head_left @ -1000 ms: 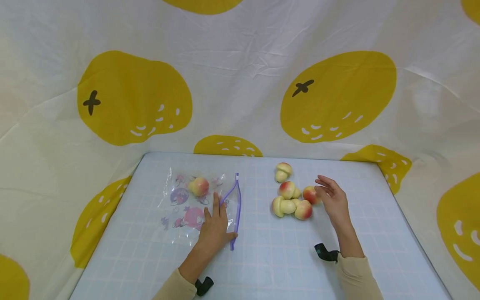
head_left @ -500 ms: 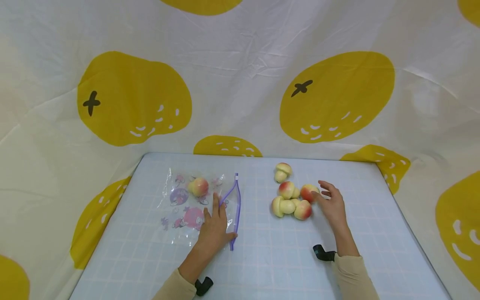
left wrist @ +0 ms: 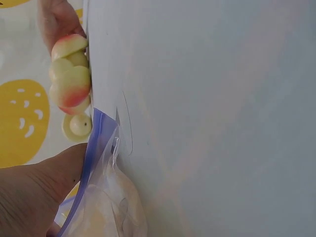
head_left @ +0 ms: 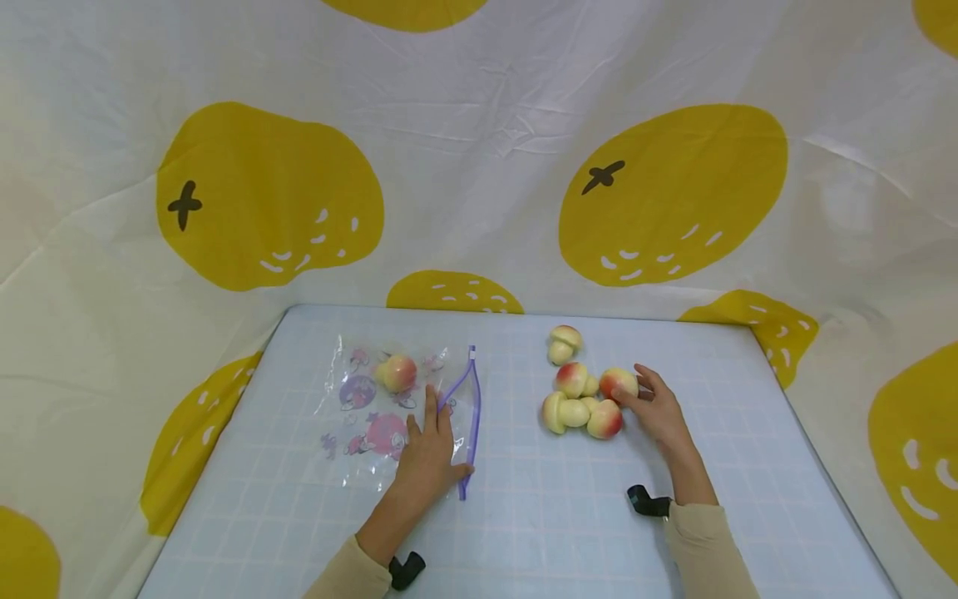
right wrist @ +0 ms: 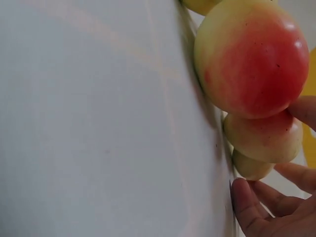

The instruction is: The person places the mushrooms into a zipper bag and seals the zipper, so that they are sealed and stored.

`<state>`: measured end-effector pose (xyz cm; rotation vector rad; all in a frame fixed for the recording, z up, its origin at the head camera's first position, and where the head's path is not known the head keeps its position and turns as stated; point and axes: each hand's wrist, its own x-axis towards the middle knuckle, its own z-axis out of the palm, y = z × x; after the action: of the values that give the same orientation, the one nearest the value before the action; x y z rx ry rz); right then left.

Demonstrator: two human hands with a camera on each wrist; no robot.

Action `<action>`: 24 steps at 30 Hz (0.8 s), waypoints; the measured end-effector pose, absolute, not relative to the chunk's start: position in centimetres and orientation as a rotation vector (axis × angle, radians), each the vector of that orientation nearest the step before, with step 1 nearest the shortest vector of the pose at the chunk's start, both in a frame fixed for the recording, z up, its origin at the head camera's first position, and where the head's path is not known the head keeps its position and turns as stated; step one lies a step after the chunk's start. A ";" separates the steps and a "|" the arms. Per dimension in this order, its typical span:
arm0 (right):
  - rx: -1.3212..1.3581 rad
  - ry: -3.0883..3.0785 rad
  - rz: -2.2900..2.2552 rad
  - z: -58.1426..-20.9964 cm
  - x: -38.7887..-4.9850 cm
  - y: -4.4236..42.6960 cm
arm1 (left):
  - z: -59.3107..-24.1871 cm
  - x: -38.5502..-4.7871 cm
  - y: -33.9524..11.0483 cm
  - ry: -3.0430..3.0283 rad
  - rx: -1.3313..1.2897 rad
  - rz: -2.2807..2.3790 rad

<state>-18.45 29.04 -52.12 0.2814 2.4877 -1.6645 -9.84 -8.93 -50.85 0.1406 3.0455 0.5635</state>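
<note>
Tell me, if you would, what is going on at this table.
Someone's left hand lies on a clear zip bag, thumb at the purple zipper strip, and one mushroom is inside. The right hand has its thumb and fingers around a red-tinged mushroom. Four more mushrooms lie close by on the table, outside the bag.

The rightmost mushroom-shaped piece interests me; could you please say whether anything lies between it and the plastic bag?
Yes: in the head view, a red-capped piece immediately left of it lies in line with the plastic bag.
</note>
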 end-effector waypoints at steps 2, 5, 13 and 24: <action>0.276 2.486 -1.662 -52.3 -18.5 29.2 | -50.9 -9.9 -8.9 3.042 0.138 0.561; 0.262 2.493 -1.658 -52.5 -18.6 29.3 | -51.0 -9.9 -8.9 3.041 0.136 0.559; 0.279 2.500 -1.680 -52.4 -18.6 29.4 | -51.1 -10.0 -9.0 3.037 0.139 0.559; 0.376 2.465 -1.747 -51.1 -18.4 29.2 | -50.9 -9.9 -9.0 3.037 0.152 0.541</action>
<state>-18.38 29.17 -51.14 0.3761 2.4646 -1.7474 -9.94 -9.00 -50.94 0.1518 3.0370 0.5406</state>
